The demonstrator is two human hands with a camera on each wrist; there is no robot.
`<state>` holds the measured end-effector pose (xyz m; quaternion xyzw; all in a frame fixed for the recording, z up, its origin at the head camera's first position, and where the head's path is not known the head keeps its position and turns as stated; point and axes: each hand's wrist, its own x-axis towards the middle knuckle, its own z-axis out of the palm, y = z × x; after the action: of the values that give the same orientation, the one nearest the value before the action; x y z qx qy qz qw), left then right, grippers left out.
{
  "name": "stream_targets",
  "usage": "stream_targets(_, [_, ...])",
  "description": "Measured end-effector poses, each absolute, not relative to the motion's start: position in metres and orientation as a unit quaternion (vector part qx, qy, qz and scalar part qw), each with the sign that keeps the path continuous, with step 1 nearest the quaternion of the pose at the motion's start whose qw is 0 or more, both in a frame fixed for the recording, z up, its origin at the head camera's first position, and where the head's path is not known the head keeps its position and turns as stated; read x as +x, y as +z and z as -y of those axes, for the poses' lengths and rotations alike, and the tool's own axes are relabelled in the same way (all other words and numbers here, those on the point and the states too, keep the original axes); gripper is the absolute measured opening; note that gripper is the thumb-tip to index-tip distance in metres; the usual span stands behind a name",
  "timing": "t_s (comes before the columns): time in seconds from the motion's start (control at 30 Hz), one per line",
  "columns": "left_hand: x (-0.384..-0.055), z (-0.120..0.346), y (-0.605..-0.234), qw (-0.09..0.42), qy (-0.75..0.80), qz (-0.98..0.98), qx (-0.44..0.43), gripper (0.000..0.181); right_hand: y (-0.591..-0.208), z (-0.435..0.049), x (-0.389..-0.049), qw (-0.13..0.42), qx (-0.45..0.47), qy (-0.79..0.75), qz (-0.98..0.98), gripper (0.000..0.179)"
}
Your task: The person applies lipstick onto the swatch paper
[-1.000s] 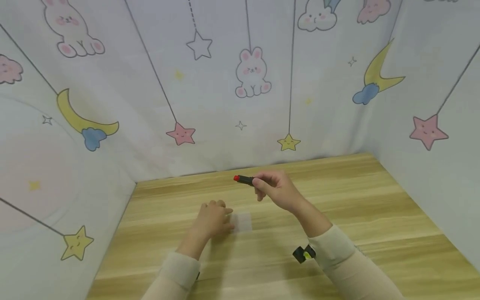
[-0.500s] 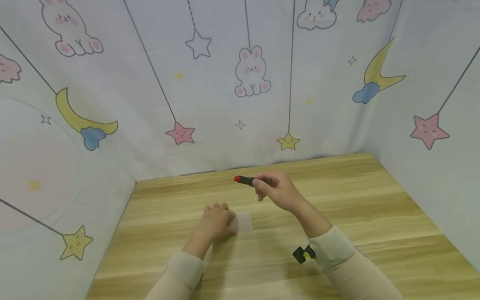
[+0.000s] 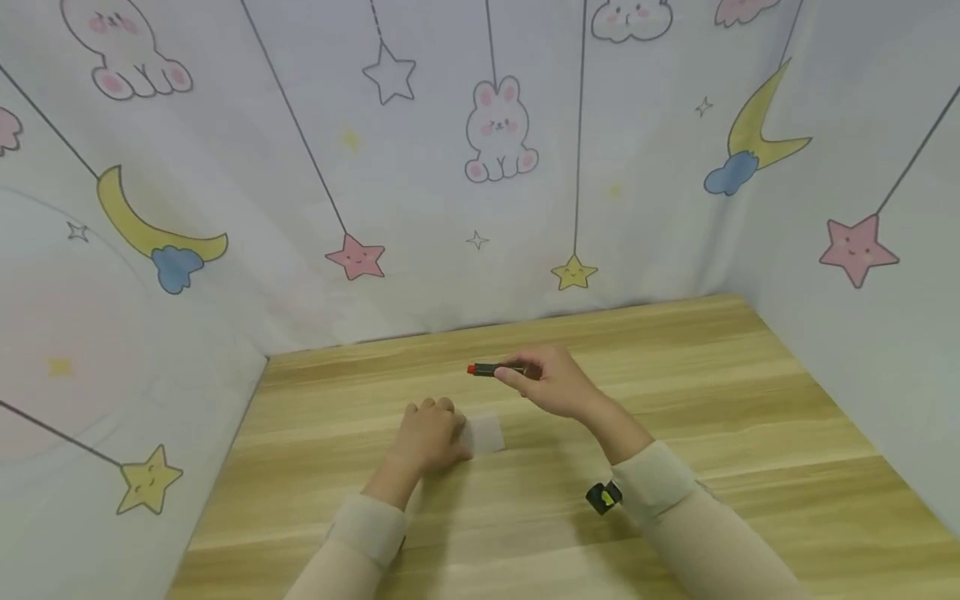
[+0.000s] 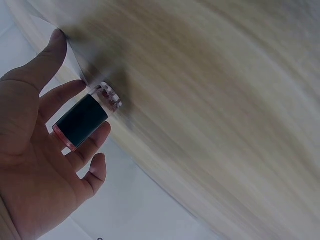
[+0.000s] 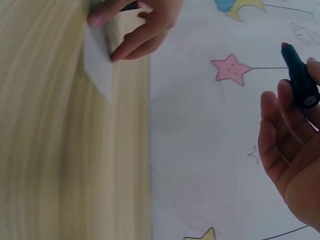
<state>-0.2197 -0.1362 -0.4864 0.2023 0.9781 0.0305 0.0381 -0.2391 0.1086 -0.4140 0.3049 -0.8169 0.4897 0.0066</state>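
Observation:
My right hand [image 3: 551, 382] is raised above the table and pinches a dark lipstick tube [image 5: 300, 80] with its red tip [image 3: 471, 369] out, pointing left in the head view. The tube's round base faces the right wrist camera. Lower and to the left, my left hand [image 3: 429, 433] holds the edge of a small thin white sheet [image 3: 487, 433] between thumb and index finger. In the left wrist view, a short dark cylinder [image 4: 80, 122] with a red end and a clear, checkered end sits in this hand's other fingers; in the head view the hand hides it.
A wood-grain table [image 3: 675, 383] spreads beneath both hands. White curtains [image 3: 420, 192] printed with rabbits, stars and moons enclose its back and sides. A small black device [image 3: 602, 497] sits at my right cuff.
The head view has tilted down a little. My left thumb and index finger have closed in on the sheet's edge. In my right hand the lipstick lies more level than before.

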Motion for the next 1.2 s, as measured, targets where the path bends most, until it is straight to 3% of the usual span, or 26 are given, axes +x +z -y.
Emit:
stream_targets(0.23, [-0.219, 0.137, -0.484, 0.045, 0.048, -0.978, 0.199, 0.058, -0.456, -0.104, -0.252, -0.03, 0.293, 0.293, 0.91, 0.019])
stream_targets(0.4, [-0.222, 0.138, -0.486, 0.037, 0.044, -0.979, 0.198, 0.058, -0.476, -0.095, -0.254, -0.017, 0.299, 0.239, 0.924, 0.021])
stream_targets(0.73, [-0.22, 0.138, -0.492, 0.042, 0.052, -0.977, 0.202, 0.058, -0.503, -0.079, -0.245, 0.015, 0.328, 0.197, 0.924, 0.022])
stream_targets(1.2, [-0.223, 0.14, -0.492, 0.036, 0.043, -0.978, 0.201, 0.057, -0.501, -0.069, -0.248, 0.045, 0.327, 0.185, 0.926, 0.025])
